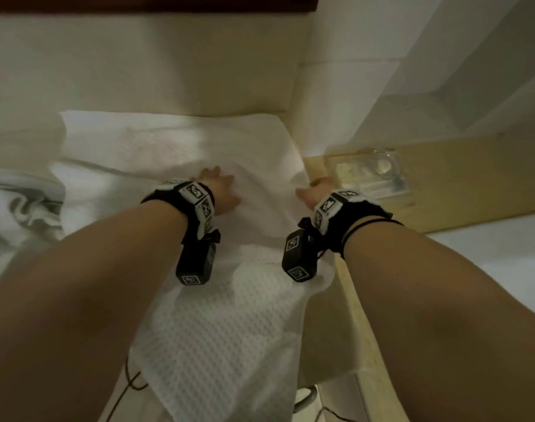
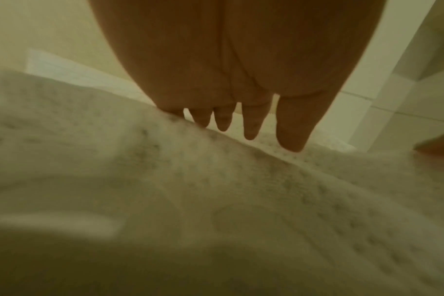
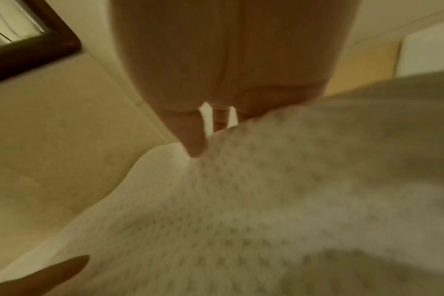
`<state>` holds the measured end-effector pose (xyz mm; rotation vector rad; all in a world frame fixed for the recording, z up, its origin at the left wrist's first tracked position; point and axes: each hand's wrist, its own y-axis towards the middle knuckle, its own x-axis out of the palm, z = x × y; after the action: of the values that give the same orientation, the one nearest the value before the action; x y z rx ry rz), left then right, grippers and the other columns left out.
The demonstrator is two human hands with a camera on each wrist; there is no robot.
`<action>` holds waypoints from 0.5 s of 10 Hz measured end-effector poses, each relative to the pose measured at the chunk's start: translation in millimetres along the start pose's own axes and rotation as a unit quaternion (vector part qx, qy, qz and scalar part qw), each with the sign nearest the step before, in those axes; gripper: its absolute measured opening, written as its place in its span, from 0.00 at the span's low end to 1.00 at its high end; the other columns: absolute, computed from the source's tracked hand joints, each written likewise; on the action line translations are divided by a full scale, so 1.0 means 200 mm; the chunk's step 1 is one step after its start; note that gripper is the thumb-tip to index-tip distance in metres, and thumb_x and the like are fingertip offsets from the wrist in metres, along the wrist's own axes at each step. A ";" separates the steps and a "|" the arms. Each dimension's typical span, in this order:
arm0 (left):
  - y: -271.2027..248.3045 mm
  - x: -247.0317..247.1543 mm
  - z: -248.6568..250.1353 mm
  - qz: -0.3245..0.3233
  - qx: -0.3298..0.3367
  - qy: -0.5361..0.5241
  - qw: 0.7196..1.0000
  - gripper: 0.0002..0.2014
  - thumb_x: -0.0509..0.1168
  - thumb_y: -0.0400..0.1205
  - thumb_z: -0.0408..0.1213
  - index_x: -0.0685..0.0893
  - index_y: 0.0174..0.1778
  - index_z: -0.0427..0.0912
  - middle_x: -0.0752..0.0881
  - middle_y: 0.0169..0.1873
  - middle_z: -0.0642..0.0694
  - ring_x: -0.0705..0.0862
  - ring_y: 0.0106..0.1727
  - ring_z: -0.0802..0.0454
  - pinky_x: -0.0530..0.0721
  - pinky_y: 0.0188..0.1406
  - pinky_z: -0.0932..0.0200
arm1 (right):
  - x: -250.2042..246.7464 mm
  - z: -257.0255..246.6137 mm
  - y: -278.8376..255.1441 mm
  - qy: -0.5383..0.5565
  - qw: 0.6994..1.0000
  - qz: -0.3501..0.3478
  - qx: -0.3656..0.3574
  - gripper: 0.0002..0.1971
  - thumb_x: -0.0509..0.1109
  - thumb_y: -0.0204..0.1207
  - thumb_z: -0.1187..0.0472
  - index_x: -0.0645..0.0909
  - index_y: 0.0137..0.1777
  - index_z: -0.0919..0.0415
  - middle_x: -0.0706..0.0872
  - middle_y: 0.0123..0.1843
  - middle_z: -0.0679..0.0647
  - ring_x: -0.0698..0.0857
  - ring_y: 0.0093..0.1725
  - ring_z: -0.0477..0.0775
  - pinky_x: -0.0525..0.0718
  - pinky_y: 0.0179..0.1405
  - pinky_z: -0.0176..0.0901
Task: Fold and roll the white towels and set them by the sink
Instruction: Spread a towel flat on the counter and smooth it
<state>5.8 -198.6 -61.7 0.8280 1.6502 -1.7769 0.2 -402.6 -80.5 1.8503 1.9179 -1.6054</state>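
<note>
A white waffle-weave towel (image 1: 229, 330) lies spread lengthwise on the counter, running from the near edge toward the back wall. My left hand (image 1: 220, 190) lies flat on its middle, and the straight fingers (image 2: 251, 124) touch the cloth (image 2: 216, 200). At the towel's right edge is my right hand (image 1: 319, 188), thumb spread out to the left. In the right wrist view one straight finger (image 3: 192, 140) touches the towel (image 3: 266, 200). A raised fold hides the other fingers.
A clear plastic tray (image 1: 369, 175) sits on the beige counter (image 1: 458, 178) just right of my right hand. Crumpled white linen (image 1: 22, 208) lies at the left. A dark mirror frame (image 1: 150, 3) runs along the top. A thin cable (image 1: 132, 382) hangs at the near edge.
</note>
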 end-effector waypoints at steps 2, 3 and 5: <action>-0.13 0.09 -0.21 0.037 -0.088 -0.066 0.993 0.39 0.58 0.82 0.57 0.43 0.83 0.54 0.39 0.83 0.43 0.39 0.83 0.40 0.46 0.82 0.39 | 0.03 -0.03 -0.09 -0.036 0.985 0.158 -0.066 0.14 0.60 0.79 0.66 0.75 0.63 0.57 0.74 0.56 0.58 0.78 0.63 0.65 0.78 0.62 0.51; -0.25 0.13 -0.26 0.068 -0.134 -0.096 0.984 0.36 0.60 0.80 0.49 0.52 0.82 0.50 0.50 0.82 0.37 0.47 0.82 0.36 0.50 0.81 0.41 | 0.06 0.00 -0.19 -0.183 0.972 0.134 -0.057 0.26 0.62 0.73 0.63 0.65 0.72 0.52 0.64 0.72 0.62 0.66 0.72 0.66 0.70 0.70 0.57; -0.50 0.25 -0.39 0.084 -0.184 -0.161 0.966 0.35 0.58 0.83 0.54 0.51 0.83 0.47 0.49 0.83 0.41 0.49 0.83 0.41 0.53 0.81 0.46 | 0.18 0.06 -0.42 -0.253 0.962 0.047 -0.095 0.21 0.60 0.78 0.59 0.65 0.71 0.53 0.58 0.76 0.60 0.60 0.75 0.65 0.64 0.75 0.58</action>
<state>-97.3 -113.2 -38.5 0.4666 1.5723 -1.3462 -81.1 -363.8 -57.0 1.2764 1.6584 -1.5986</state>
